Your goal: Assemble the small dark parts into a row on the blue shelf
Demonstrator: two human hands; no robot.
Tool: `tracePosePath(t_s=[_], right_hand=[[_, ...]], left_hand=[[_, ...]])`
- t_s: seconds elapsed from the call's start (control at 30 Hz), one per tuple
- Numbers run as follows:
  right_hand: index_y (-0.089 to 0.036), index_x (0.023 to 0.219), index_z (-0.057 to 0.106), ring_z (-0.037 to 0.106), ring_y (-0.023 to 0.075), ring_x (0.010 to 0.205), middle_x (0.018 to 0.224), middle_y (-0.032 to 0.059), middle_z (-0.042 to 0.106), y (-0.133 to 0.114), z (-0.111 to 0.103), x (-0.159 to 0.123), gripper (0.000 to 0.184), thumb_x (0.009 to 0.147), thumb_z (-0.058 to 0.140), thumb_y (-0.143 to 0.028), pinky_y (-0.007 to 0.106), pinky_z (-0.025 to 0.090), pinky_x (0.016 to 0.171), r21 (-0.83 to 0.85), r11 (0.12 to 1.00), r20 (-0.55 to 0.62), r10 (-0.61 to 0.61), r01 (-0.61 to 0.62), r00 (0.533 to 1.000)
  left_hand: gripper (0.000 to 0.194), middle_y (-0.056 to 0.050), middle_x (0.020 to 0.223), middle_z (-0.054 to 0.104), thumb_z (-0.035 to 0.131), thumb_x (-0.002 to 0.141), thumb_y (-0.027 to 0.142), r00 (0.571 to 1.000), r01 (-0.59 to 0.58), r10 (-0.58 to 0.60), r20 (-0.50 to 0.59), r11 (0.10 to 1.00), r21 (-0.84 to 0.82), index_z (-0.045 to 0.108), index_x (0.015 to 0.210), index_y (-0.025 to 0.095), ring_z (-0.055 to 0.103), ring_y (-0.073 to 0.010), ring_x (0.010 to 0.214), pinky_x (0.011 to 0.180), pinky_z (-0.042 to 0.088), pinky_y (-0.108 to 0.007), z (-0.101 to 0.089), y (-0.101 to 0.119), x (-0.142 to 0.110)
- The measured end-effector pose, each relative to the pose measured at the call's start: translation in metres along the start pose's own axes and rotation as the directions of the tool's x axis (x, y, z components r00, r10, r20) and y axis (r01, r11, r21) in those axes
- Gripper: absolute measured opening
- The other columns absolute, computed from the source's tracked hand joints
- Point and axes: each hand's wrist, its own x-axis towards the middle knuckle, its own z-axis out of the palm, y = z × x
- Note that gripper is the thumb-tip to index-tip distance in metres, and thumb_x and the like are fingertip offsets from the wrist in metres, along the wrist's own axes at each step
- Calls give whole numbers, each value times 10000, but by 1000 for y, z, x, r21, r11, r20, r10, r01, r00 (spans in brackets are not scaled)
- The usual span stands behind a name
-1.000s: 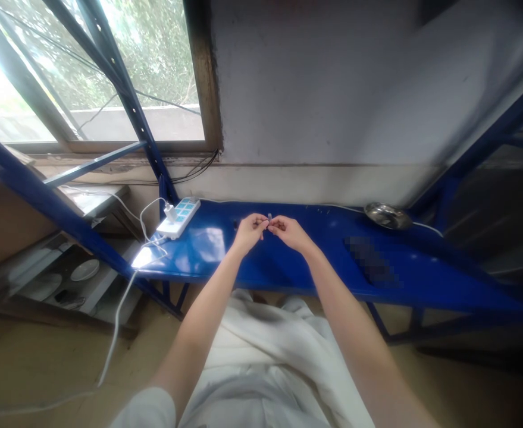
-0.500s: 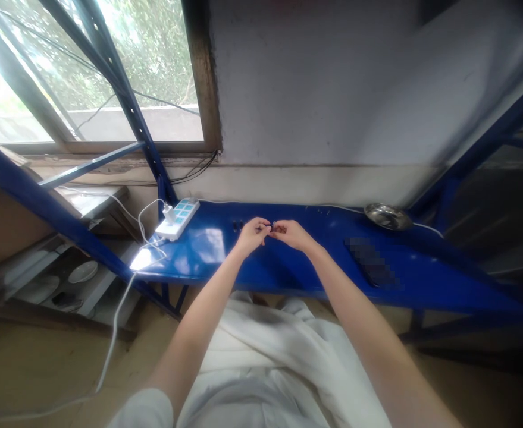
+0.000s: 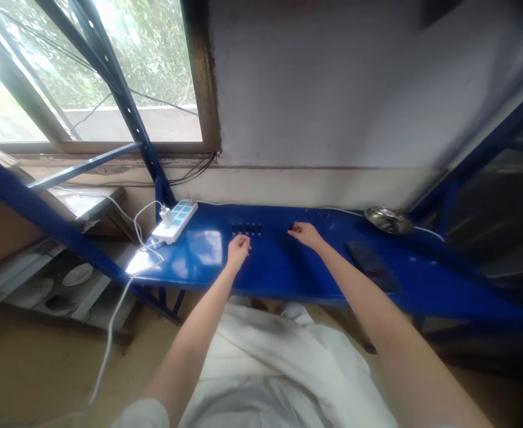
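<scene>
- where do the small dark pieces (image 3: 247,228) sit?
- in a row of five on the blue bench (image 3: 270,267), side by side with narrow gaps. each shows a pale bit near one end, too small to make out.
- and the hands?
- the left hand (image 3: 238,248) is just in front of the row, its fingers curled in. i cannot tell whether anything is in it.
- what about the right hand (image 3: 303,233)?
- off to the right of the row, fingertips pinched on a tiny dark piece (image 3: 292,226). i can't make out its shape.
- anything farther along?
- a shiny metal dish (image 3: 388,220) near the back edge on the right, and a dark flat object (image 3: 370,261), blurred over, closer to the front edge.
- and at the left end?
- a white power strip (image 3: 176,222) with blue sockets and a white plug (image 3: 166,216) in it. a white cable (image 3: 110,333) hangs down past that end.
</scene>
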Motion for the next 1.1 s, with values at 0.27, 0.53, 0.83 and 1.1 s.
tracePosePath(t_s=[0.27,0.53,0.83,1.1], right_hand=[[-176,671,525,540,126,548,561,-14,584,31,5,31,152,700,577,-317,240,400,581,69,993,-125,106,-98,986],[-165,659,558,513,131,567,589,5,576,39,26,49,135,693,589,-292,242,382,571,17,994,-250,106,-105,962],[-164,753,614,533,140,610,687,28,621,37,38,61,125,723,578,-280,243,395,571,-85,989,-218,98,-119,971],[-156,810,634,583,154,673,761,57,652,38,36,63,133,747,584,-262,248,433,612,-162,978,-148,111,-134,983]], left_hand=[[207,-10,657,598,480,789,325,1000,-3,1,26,999,54,594,852,165,503,-75,495,480,403,-186,0,0,-2],[219,-13,646,597,486,785,334,999,24,-25,20,998,51,603,852,162,504,-76,495,485,409,-187,1,-3,-1],[220,-11,641,591,475,788,344,999,40,-41,28,998,53,598,832,168,502,-81,504,491,410,-191,0,4,-3],[201,-3,635,589,482,782,331,998,53,-54,25,998,37,599,824,173,492,-78,494,490,401,-190,0,3,-3]])
